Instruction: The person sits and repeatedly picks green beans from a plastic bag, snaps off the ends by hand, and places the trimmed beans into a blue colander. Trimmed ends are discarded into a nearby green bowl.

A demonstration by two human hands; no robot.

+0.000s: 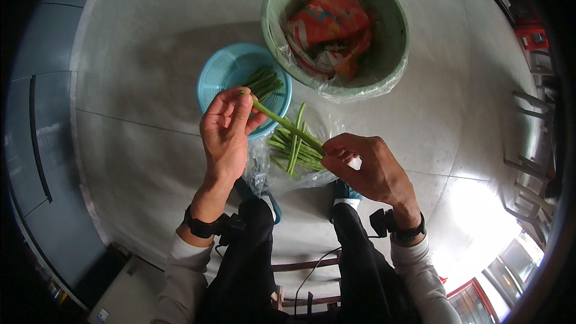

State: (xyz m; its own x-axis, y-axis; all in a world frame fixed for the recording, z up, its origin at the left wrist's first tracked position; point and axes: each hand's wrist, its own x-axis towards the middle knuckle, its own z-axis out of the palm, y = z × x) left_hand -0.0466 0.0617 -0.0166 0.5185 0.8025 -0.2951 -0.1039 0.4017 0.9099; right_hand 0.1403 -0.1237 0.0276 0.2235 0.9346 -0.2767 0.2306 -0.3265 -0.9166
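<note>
A long green bean is stretched between my two hands. My left hand pinches its upper left end between thumb and fingers, above the rim of a blue plastic colander. My right hand grips its other end with thumb and forefinger. Shorter green bean pieces lie inside the colander, partly behind my left hand. Below the held bean, more long green beans rest on a clear plastic bag spread on the floor.
A large green bin lined with clear plastic stands beyond the colander and holds a crumpled red package. Grey cabinets line the left side. Chairs stand at the far right. A thin cable hangs between my legs.
</note>
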